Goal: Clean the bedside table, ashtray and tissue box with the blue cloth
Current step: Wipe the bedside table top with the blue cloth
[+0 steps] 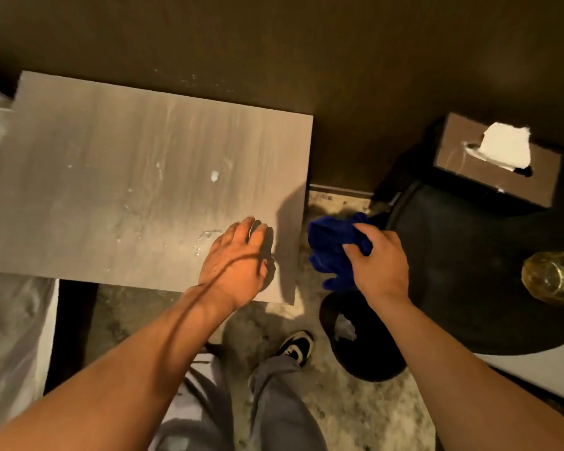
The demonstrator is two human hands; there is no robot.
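Note:
The grey wood-grain bedside table [118, 177] fills the left half of the view, with white specks and wet smears on its top. My left hand [238, 262] rests flat near its front right corner, fingers apart, holding nothing. My right hand [380, 262] grips the bunched blue cloth [334, 249] in the air just off the table's right edge. A dark tissue box [489, 177] with a white tissue sticking out stands at the right on a round black table [469, 271]. An amber glass ashtray [552, 276] sits at that round table's right side.
A black bin [362, 340] with crumpled paper inside stands on the speckled floor below my right hand. My legs and one shoe [297, 346] are below the bedside table. White bedding [10, 320] lies at the left. A dark wall runs behind.

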